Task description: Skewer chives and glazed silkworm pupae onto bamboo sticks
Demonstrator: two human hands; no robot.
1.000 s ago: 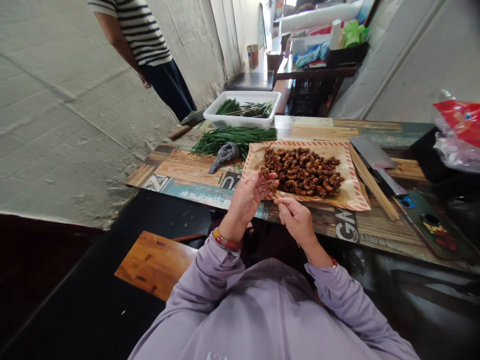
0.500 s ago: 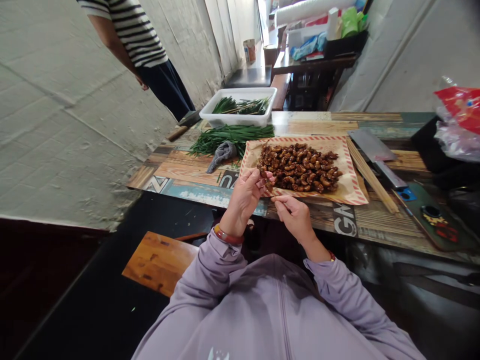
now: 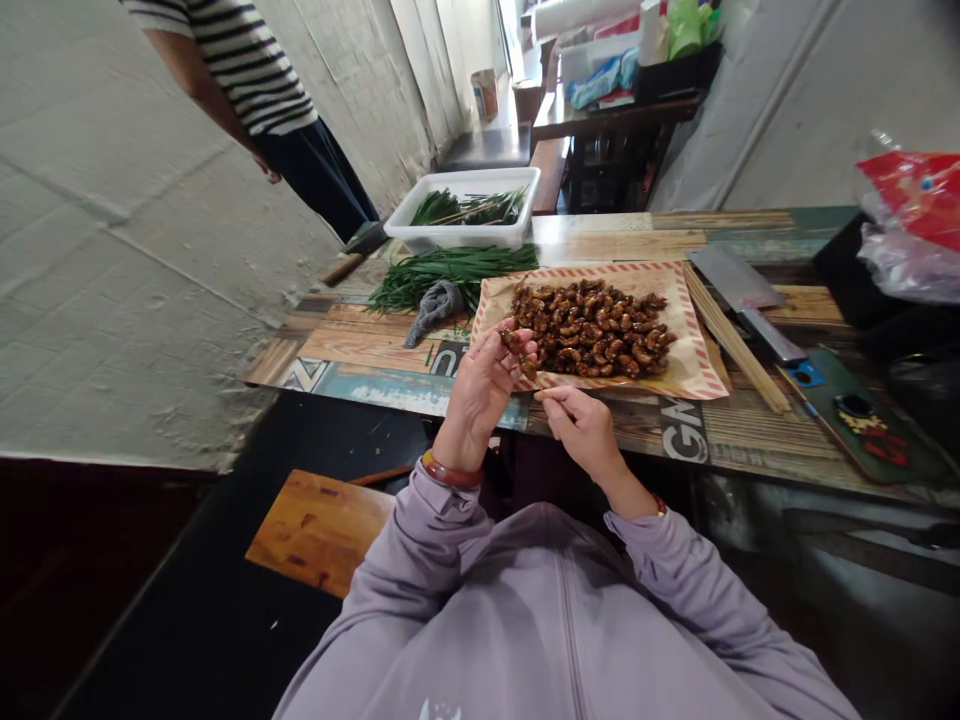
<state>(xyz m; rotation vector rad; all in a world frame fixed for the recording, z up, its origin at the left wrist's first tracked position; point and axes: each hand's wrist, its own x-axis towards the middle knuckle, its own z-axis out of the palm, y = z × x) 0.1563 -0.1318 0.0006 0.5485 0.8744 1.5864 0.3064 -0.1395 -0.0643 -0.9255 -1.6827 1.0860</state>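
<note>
My left hand [image 3: 484,385] is closed, its thumb and fingers pinching a glossy brown curled food piece [image 3: 513,342] at the near left corner of the paper. My right hand [image 3: 581,425] is closed on the end of a thin bamboo skewer [image 3: 541,394], just below and right of the left hand. The skewer points up toward the left fingers, where another brown piece appears on it; the fingers partly hide it. A heap of the same brown pieces [image 3: 592,325] lies on a striped-edge paper sheet [image 3: 694,355] right beyond both hands.
Right of the paper lie bamboo skewers [image 3: 739,345], a cleaver [image 3: 739,280] and a dark green phone [image 3: 870,420]. Green stalks [image 3: 450,272], a grey cloth [image 3: 435,308] and a white tub [image 3: 461,238] are at left. A person in stripes [image 3: 247,75] stands beyond.
The view has shifted slightly. My left fingers have loosened a little and raised a brown piece at their tips, while my right hand still grips the skewer.
</note>
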